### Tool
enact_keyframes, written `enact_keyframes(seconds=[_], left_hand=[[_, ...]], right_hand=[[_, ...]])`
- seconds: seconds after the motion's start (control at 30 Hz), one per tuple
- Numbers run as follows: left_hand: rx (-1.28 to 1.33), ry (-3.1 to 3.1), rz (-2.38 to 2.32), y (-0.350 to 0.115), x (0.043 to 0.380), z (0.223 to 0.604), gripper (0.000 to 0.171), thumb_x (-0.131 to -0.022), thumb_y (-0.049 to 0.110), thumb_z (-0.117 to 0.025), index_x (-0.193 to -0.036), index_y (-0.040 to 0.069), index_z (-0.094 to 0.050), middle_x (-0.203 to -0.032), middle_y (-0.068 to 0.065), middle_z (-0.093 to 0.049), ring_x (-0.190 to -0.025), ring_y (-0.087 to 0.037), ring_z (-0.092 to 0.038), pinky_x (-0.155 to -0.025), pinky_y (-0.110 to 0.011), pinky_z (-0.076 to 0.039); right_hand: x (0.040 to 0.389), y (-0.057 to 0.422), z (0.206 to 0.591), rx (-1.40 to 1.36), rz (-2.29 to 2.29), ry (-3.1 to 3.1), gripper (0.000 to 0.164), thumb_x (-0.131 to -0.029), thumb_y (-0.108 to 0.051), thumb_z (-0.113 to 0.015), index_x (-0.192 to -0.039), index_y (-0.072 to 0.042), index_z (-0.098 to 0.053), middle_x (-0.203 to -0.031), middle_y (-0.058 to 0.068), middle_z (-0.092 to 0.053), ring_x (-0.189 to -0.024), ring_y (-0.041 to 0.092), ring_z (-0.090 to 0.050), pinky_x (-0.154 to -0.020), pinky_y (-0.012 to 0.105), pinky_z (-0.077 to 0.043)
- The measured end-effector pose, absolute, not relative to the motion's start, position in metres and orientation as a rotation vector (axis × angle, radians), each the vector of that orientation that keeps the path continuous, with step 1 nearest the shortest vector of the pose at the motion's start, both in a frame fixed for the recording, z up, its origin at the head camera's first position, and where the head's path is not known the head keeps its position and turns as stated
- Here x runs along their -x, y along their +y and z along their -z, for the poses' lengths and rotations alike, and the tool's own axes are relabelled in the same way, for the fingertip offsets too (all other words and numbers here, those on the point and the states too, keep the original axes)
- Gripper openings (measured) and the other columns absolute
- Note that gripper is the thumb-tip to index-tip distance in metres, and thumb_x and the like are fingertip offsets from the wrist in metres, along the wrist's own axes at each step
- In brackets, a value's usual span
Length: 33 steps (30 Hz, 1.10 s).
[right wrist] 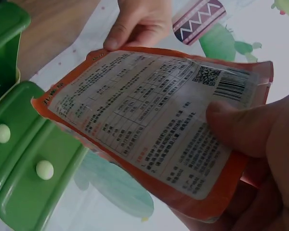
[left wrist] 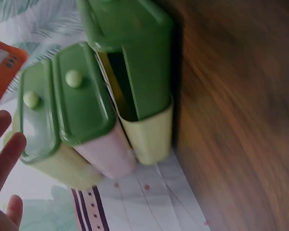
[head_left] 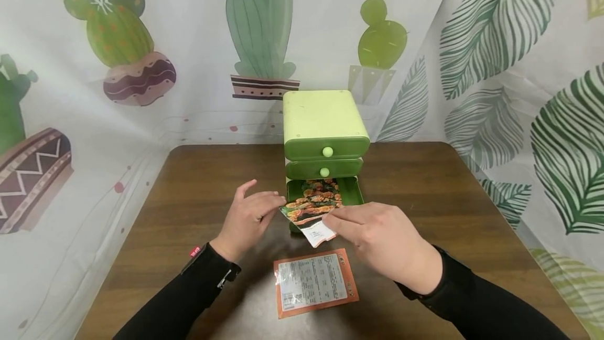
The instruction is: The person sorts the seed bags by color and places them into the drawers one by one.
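Note:
A seed packet [head_left: 313, 206] with orange flowers on its front tilts over the pulled-out bottom drawer [head_left: 352, 193] of a small green drawer unit. My right hand [head_left: 389, 243] pinches the packet's near end; in the right wrist view the thumb presses on its printed back, beside the barcode. At the opposite end, my left hand [head_left: 250, 219] pinches a corner between thumb and finger, its other fingers spread away. The left wrist view catches only some of these fingers and an orange edge of the packet [left wrist: 5, 67]. A second seed packet [head_left: 311, 283] lies text side up on the table.
The drawer unit [head_left: 323, 114] stands at the table's back edge, its top drawer [head_left: 302, 149] and middle drawer [head_left: 302, 169] pushed in. Brown wooden tabletop [head_left: 217, 172] extends to both sides. A cactus-print cloth [head_left: 198, 30] hangs behind.

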<state>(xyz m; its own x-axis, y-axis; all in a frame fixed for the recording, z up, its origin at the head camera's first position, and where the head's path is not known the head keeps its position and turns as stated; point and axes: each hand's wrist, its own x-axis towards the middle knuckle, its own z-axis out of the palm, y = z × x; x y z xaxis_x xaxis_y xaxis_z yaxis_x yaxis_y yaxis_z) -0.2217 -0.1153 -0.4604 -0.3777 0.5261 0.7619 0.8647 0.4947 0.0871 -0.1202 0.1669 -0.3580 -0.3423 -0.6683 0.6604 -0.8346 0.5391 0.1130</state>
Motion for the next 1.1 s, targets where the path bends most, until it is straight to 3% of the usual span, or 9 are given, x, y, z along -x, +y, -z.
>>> enact_keyframes(seconds=[0.17,0.3,0.47,0.63,0.77,0.93,1.1], left_hand=[[1.034,-2.191,0.579,-0.130,0.238,0.462,0.013,-0.088,0.006,-0.074,-0.101,0.007,-0.076,-0.099,-0.007,-0.074,-0.102,-0.025,-0.068,-0.105,-0.056,-0.033],[0.863,-2.437,0.499,-0.147,0.248,0.464,0.019,-0.096,0.012,-0.064,-0.112,0.007,-0.074,-0.118,-0.011,-0.070,-0.119,-0.030,-0.059,-0.107,-0.057,-0.029],[0.661,-2.794,0.354,-0.168,0.255,0.459,0.046,-0.108,0.030,-0.041,-0.147,0.009,-0.050,-0.153,-0.020,-0.038,-0.144,-0.041,-0.025,-0.111,-0.065,-0.014],[0.548,-2.979,0.371,-0.182,0.255,0.456,0.062,-0.108,0.048,-0.025,-0.158,0.013,-0.029,-0.163,-0.022,-0.010,-0.148,-0.041,0.006,-0.111,-0.066,0.002],[0.510,-3.018,0.409,-0.189,0.252,0.456,0.068,-0.106,0.055,-0.025,-0.159,0.012,-0.027,-0.162,-0.025,-0.007,-0.147,-0.044,0.008,-0.111,-0.067,0.004],[0.494,-3.045,0.432,-0.195,0.248,0.457,0.071,-0.106,0.056,-0.027,-0.159,0.010,-0.024,-0.162,-0.026,-0.004,-0.146,-0.046,0.008,-0.110,-0.068,0.003],[0.481,-3.062,0.424,-0.200,0.246,0.459,0.072,-0.105,0.056,-0.029,-0.159,0.010,-0.023,-0.163,-0.023,-0.004,-0.146,-0.048,0.009,-0.109,-0.070,0.003]], right_hand=[[0.132,0.175,0.355,-1.165,-0.255,-2.131,0.051,-0.066,0.020,-0.059,-0.106,-0.006,-0.077,-0.100,0.007,-0.075,-0.081,0.018,-0.072,-0.053,0.034,-0.054],[0.145,0.179,0.360,-1.113,-0.187,-2.202,0.048,-0.070,0.018,-0.057,-0.106,-0.006,-0.076,-0.099,0.004,-0.075,-0.073,0.015,-0.070,-0.040,0.026,-0.039],[0.168,0.179,0.377,-1.065,-0.058,-2.331,0.039,-0.078,0.014,-0.064,-0.107,-0.008,-0.075,-0.098,0.000,-0.073,-0.054,0.010,-0.055,-0.039,0.025,-0.026],[0.195,0.174,0.405,-1.071,0.090,-2.391,0.028,-0.087,0.005,-0.067,-0.110,-0.010,-0.076,-0.099,0.004,-0.073,-0.052,0.011,-0.054,-0.041,0.026,-0.025],[0.211,0.166,0.430,-1.091,0.179,-2.424,0.019,-0.093,-0.006,-0.068,-0.110,-0.010,-0.075,-0.093,0.005,-0.072,-0.057,0.012,-0.057,-0.043,0.027,-0.025],[0.226,0.156,0.448,-1.091,0.231,-2.554,0.006,-0.096,-0.014,-0.067,-0.096,-0.014,-0.073,-0.073,0.000,-0.058,-0.055,0.012,-0.047,-0.049,0.027,-0.023],[0.238,0.155,0.454,-1.081,0.129,-2.779,0.017,-0.098,-0.007,-0.062,-0.084,-0.016,-0.067,-0.067,-0.003,-0.049,-0.058,0.014,-0.047,-0.055,0.030,-0.029]])
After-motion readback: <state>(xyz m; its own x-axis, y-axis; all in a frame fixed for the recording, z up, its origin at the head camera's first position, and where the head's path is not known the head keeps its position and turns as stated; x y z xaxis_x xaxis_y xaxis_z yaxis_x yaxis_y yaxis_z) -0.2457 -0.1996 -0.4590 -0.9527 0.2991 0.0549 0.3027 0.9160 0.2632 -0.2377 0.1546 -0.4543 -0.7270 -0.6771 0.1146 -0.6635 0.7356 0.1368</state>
